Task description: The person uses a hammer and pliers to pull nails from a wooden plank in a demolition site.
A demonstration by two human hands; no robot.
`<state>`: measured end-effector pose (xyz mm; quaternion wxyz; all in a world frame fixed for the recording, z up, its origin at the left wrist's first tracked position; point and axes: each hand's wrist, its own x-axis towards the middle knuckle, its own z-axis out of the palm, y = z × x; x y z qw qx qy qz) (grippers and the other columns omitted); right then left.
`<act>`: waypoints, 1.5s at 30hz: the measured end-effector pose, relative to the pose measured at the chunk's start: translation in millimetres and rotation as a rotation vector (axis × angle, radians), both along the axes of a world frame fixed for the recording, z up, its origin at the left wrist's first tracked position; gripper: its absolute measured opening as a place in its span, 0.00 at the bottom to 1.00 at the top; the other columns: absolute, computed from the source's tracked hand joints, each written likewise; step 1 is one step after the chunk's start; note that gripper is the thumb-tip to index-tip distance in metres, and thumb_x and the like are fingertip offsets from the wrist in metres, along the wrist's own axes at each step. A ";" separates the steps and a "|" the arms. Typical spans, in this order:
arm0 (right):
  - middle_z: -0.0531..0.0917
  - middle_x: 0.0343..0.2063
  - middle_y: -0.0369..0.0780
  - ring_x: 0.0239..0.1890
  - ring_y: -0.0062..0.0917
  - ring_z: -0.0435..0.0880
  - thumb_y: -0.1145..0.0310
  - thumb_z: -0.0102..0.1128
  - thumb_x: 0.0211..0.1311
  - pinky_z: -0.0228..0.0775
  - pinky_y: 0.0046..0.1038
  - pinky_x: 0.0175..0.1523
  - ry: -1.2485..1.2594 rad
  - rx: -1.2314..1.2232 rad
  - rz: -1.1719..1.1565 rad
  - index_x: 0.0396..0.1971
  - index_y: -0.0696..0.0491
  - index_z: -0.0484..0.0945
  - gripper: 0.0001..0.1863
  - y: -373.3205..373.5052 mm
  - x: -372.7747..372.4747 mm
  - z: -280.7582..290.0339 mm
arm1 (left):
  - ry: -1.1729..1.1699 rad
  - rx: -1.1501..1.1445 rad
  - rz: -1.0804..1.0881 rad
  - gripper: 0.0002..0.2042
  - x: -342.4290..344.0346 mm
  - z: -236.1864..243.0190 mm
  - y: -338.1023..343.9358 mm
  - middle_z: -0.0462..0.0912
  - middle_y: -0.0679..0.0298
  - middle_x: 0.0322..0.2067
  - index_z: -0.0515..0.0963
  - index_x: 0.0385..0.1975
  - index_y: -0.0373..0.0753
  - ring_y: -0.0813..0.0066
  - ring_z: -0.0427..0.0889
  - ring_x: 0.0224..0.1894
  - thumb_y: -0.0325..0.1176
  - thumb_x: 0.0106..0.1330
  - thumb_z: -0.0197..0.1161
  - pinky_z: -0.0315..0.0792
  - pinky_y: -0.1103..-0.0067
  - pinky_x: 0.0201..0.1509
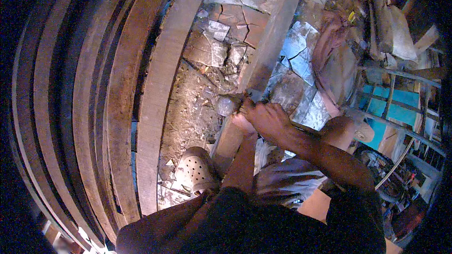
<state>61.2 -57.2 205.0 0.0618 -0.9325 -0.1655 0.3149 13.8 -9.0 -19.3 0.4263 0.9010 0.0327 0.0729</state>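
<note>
Both of my hands meet over a long grey-brown wooden plank (273, 37) lying on rubble. My right hand (268, 117) crosses above the left, its fingers curled round a small dark item whose kind I cannot make out. My left hand (244, 123) is closed just beneath it, against the plank, with what it grips largely hidden. A round, dull grey object (227, 106) sits immediately left of the fingers. My pale perforated clog (190, 169) rests left of the plank.
Several long boards (155, 89) fill the left. Broken tiles (221, 37) and dirt cover the ground. A crumpled cloth (334, 56) lies at upper right, near a metal frame (400, 75), a turquoise panel (400, 96) and a bicycle wheel (386, 178).
</note>
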 end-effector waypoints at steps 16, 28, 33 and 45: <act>0.81 0.21 0.50 0.25 0.43 0.83 0.57 0.50 0.63 0.76 0.43 0.29 -0.056 -0.045 -0.002 0.47 0.59 0.70 0.21 10.8 25.5 25.7 | -0.011 -0.047 0.054 0.12 -20.1 -6.3 -9.4 0.82 0.54 0.35 0.80 0.32 0.35 0.58 0.80 0.42 0.35 0.54 0.57 0.67 0.64 0.50; 0.82 0.24 0.52 0.27 0.45 0.83 0.55 0.50 0.64 0.75 0.45 0.32 -0.045 -0.146 -0.004 0.47 0.56 0.69 0.21 17.8 23.1 22.3 | -0.008 -0.051 0.164 0.10 -12.0 0.5 -16.8 0.83 0.54 0.31 0.80 0.27 0.35 0.58 0.81 0.40 0.35 0.51 0.58 0.68 0.62 0.48; 0.82 0.23 0.51 0.26 0.47 0.83 0.53 0.48 0.65 0.74 0.46 0.32 -0.147 0.008 0.050 0.47 0.56 0.69 0.21 23.6 14.7 10.3 | 0.019 -0.126 0.121 0.13 -21.7 -17.9 -5.6 0.82 0.55 0.39 0.79 0.35 0.34 0.59 0.79 0.46 0.34 0.53 0.57 0.67 0.61 0.51; 0.80 0.27 0.53 0.28 0.50 0.81 0.60 0.55 0.61 0.73 0.47 0.33 -0.205 -0.156 0.071 0.46 0.55 0.70 0.18 28.8 20.1 34.8 | 0.077 -0.116 0.148 0.20 -11.0 24.9 -2.1 0.80 0.61 0.49 0.75 0.49 0.37 0.70 0.76 0.54 0.31 0.55 0.57 0.66 0.68 0.53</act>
